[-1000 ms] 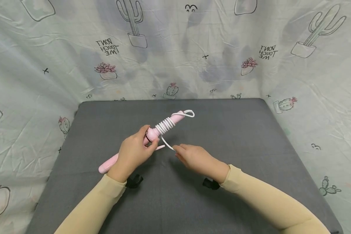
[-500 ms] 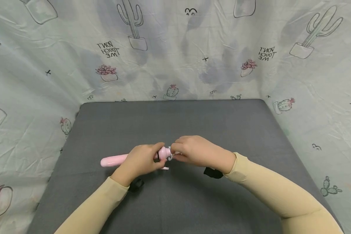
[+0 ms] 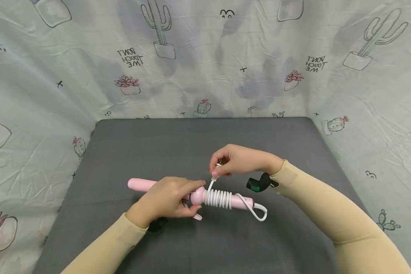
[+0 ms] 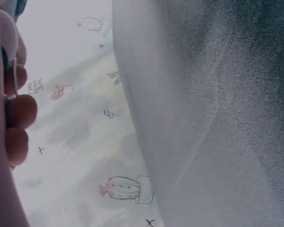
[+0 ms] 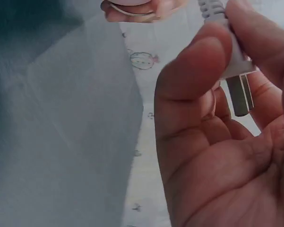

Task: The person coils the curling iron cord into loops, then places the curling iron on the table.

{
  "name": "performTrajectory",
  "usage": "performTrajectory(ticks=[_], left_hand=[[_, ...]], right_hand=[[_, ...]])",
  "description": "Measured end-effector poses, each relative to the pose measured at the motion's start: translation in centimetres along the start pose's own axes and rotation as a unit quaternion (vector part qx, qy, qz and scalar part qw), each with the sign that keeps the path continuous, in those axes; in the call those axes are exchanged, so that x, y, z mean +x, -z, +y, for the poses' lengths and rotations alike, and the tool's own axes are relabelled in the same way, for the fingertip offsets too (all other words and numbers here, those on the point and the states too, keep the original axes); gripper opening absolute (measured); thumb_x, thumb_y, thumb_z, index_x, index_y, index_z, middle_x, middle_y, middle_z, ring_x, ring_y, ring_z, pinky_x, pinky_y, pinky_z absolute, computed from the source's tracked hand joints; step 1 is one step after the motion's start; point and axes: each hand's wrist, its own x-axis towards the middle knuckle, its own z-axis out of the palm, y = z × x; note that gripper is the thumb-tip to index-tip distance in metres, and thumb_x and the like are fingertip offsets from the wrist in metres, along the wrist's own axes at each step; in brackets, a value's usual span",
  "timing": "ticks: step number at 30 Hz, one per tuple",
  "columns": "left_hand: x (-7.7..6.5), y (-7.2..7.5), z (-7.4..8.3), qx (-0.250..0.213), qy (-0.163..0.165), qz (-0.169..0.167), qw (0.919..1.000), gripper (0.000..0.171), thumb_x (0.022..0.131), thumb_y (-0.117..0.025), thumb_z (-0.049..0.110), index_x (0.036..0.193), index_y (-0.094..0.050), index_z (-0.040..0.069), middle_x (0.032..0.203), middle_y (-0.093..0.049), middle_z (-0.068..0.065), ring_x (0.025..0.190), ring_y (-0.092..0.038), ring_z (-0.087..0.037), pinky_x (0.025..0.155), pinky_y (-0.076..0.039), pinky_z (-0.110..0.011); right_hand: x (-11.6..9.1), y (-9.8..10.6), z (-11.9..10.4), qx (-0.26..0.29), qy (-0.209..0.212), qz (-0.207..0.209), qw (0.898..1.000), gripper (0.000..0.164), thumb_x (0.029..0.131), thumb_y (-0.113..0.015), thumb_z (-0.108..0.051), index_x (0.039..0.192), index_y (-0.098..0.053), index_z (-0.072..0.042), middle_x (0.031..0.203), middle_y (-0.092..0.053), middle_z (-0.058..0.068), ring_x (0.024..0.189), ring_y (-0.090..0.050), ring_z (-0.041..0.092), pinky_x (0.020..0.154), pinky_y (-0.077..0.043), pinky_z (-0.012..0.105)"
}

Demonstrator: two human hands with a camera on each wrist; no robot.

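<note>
A pink curling iron (image 3: 140,185) lies crosswise in my left hand (image 3: 169,196), which grips it at the middle, its barrel pointing left. In the left wrist view the fingers (image 4: 21,111) curl round it. White cord (image 3: 219,199) is wound in several tight coils round the handle (image 3: 240,202), with a loose loop (image 3: 261,215) at the handle's right end. Above the coils, my right hand (image 3: 241,160) pinches the cord's white plug (image 5: 237,64) between thumb and fingers. Its metal prongs (image 5: 241,97) point in toward the palm. A short length of cord runs from plug to coils.
A grey table (image 3: 150,148) spreads beneath both hands. Cactus-print fabric (image 3: 191,76) hangs behind it and along both sides. A black wrist-camera mount (image 3: 258,183) sits under the right wrist.
The curling iron has turned from slanting up to the right to nearly level, slightly down at the right, and shifted right. My right hand has passed round the handle and risen above it with the cord.
</note>
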Motion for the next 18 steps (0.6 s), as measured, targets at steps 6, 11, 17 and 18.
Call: performTrajectory(ticks=[6,11,17,18], left_hand=[[0.2,0.0,0.4,-0.024,-0.025,0.046,0.9983,0.045,0.072,-0.074,0.028,0.111,-0.066,0.008,0.070,-0.054,0.012,0.057,-0.041,0.002,0.053,-0.041,-0.015],[0.1,-0.3,0.5,-0.056,0.011,0.069,0.9960,0.045,0.074,-0.071,0.029,0.114,-0.065,0.009,0.070,-0.052,0.012,0.058,-0.041,0.002,0.054,-0.040,-0.015],[-0.4,-0.4,0.0,-0.074,0.162,0.088,0.9800,0.052,0.078,-0.072,0.033,0.124,-0.061,0.010,0.081,-0.062,0.006,0.056,-0.044,-0.004,0.051,-0.042,-0.020],[-0.5,-0.5,-0.1,-0.079,0.190,0.084,0.9750,0.054,0.079,-0.071,0.033,0.127,-0.059,0.013,0.079,-0.061,0.007,0.054,-0.044,-0.004,0.050,-0.042,-0.021]], right_hand=[[0.7,-1.7,2.7,0.115,-0.010,0.004,0.993,0.014,0.093,-0.066,-0.021,0.099,-0.069,-0.008,0.079,-0.059,0.010,0.065,-0.054,0.021,0.061,-0.047,0.034],[1.5,-3.9,4.9,0.229,-0.003,0.018,0.973,0.016,0.097,-0.060,-0.021,0.100,-0.065,-0.005,0.084,-0.060,0.006,0.068,-0.053,0.015,0.061,-0.045,0.027],[1.8,-6.0,6.4,0.347,0.030,0.052,0.936,0.017,0.096,-0.059,-0.033,0.096,-0.061,-0.016,0.082,-0.057,-0.001,0.069,-0.050,0.011,0.058,-0.043,0.025],[1.9,-6.3,6.7,0.355,0.030,0.062,0.932,0.017,0.097,-0.057,-0.032,0.096,-0.060,-0.016,0.081,-0.057,0.000,0.068,-0.050,0.011,0.059,-0.043,0.025]])
